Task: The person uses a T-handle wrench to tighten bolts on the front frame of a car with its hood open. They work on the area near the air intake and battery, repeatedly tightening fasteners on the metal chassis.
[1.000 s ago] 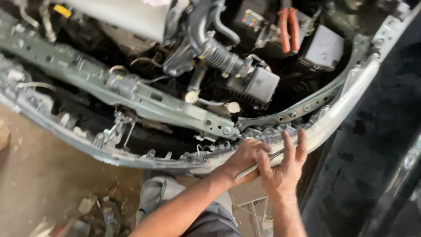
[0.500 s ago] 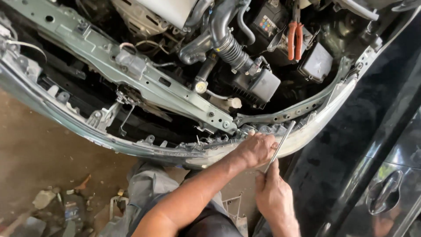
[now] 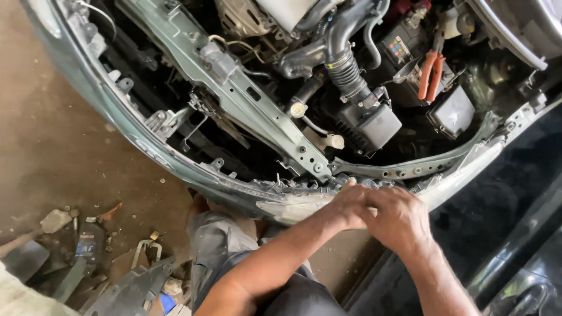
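left hand: pressed down on the front edge of the car, fingers curled over the headlight. I can't tell if it's really gripping anything, since the other hand covers part of it.
right hand: lying flat-ish, palm down, fingers bent over the left hand's knuckles and touching the same edge. From my feed I can't say whether it has anything pinched underneath.
headlight: pale clear lens at the front rim, just below the grey crossbar, partly under both hands (only the left end of it shows properly).
bumper edge: grey-green curved strip running from the upper left down to the hands.
engine bay: black ribbed hose leads to a black box near the middle.
pliers: orange handles, resting up by the battery, well apart from the hands.
floor: dusty concrete, scraps and debris at lower left.
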